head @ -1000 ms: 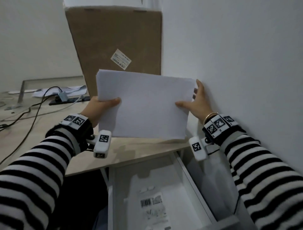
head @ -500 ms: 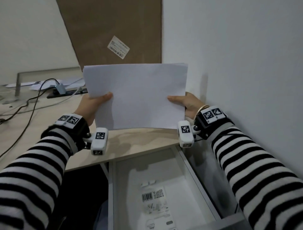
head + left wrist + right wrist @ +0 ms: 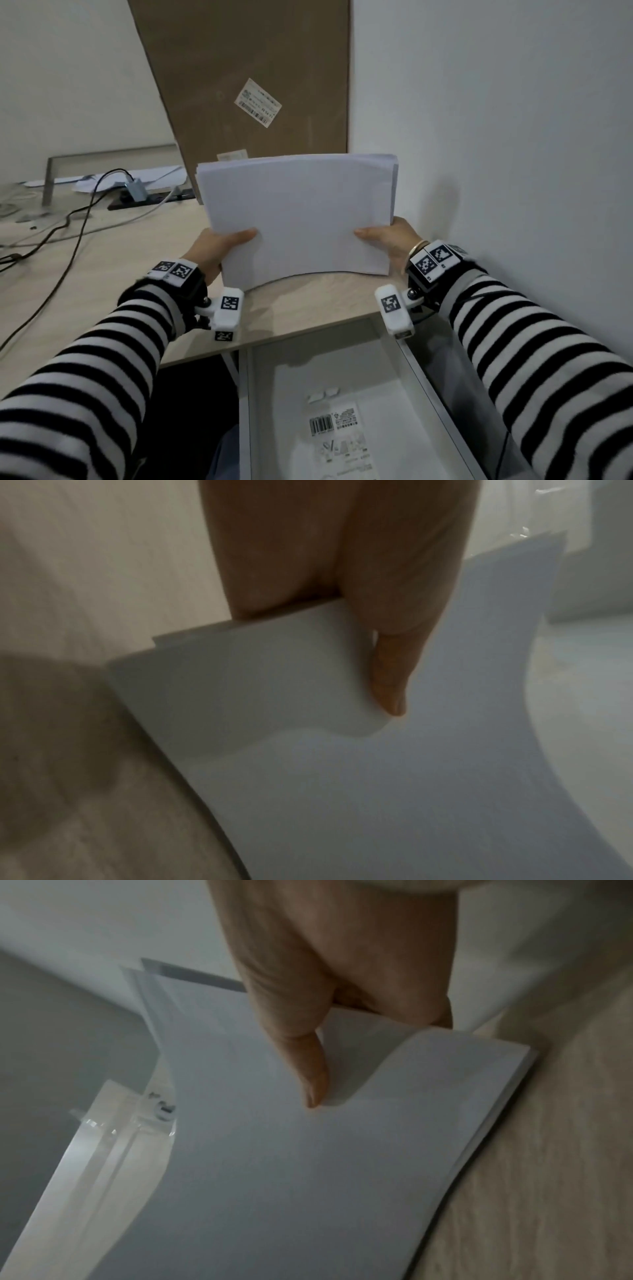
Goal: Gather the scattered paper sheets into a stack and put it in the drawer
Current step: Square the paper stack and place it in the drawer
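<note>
Open drawer (image 3: 424,370) lying clear below the desk edge (image 3: 308,329), wall (image 3: 513,137) closing in rightward, cardboard box (image 3: 246,85) blocking behind, cables (image 3: 78,212) trailing leftward.

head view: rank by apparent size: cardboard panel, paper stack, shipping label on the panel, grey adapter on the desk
1. cardboard panel, cropped at top
2. paper stack, nearer the camera, which inflates it
3. shipping label
4. grey adapter, close to the label; unsure
</note>
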### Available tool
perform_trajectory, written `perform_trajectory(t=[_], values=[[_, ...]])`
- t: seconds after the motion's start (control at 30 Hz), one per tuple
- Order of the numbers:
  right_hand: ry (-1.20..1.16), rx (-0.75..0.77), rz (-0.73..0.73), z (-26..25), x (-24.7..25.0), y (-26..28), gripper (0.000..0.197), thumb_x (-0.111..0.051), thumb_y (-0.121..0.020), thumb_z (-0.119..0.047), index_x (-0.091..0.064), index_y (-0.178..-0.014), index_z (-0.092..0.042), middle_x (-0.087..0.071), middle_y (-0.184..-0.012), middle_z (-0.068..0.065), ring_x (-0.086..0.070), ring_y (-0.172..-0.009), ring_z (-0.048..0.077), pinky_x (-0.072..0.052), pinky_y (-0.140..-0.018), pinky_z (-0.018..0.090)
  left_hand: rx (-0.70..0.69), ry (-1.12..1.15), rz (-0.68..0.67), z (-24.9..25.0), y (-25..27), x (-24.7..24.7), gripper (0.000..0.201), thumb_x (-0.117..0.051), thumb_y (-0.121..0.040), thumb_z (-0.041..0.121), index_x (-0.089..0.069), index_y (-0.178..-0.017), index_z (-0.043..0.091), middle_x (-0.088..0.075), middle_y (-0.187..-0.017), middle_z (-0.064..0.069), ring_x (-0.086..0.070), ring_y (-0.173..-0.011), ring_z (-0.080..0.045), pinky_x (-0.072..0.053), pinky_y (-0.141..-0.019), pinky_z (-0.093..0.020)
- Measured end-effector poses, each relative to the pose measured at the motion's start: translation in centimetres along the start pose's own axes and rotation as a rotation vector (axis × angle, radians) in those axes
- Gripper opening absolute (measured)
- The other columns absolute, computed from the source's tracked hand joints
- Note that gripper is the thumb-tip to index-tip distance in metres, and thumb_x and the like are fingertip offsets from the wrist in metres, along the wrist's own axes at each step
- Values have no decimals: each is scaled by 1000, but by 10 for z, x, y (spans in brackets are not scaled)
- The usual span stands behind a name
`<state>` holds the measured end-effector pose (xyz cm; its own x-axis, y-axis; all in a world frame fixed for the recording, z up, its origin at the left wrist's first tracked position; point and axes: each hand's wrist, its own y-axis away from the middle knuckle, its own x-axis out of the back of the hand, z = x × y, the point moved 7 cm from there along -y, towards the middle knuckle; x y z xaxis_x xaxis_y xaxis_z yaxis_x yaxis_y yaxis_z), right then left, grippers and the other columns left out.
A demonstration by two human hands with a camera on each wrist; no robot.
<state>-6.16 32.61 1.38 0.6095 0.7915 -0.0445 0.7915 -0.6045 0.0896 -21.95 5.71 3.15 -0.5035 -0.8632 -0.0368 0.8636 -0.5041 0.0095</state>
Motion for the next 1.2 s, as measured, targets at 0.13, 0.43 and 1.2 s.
perform_trajectory(t=[0.13, 0.43, 1.2], values=[[-29, 103, 21, -18, 7, 4, 32, -78, -73, -8, -68, -104, -2, -71, -102, 15, -69, -94, 29, -55, -87, 38, -47, 22, -69, 12, 1, -2, 50, -76, -76, 13, -60, -122, 9, -68, -118, -9, -66, -105, -27, -55, -86, -41], [-9, -89, -109, 19, -1, 4, 44, -74, -77, -2, -61, -118, 2, -66, -116, 16, -65, -104, 27, -53, -86, 31, 84, -2, -98, -13, 8, -5, 41, -76, -75, 16, -62, -114, 15, -68, -115, -7, -65, -103, -25, -52, -91, -43], [28, 87, 11, -40, 5, 36, 29, -67, -83, -2, -60, -111, -2, -66, -108, 14, -64, -92, 28, -50, -86, 36, 324, -261, -103, 7, 16, 22, 48, -65, -89, 22, -49, -131, 6, -70, -111, -9, -69, -96, -26, -55, -84, -40]])
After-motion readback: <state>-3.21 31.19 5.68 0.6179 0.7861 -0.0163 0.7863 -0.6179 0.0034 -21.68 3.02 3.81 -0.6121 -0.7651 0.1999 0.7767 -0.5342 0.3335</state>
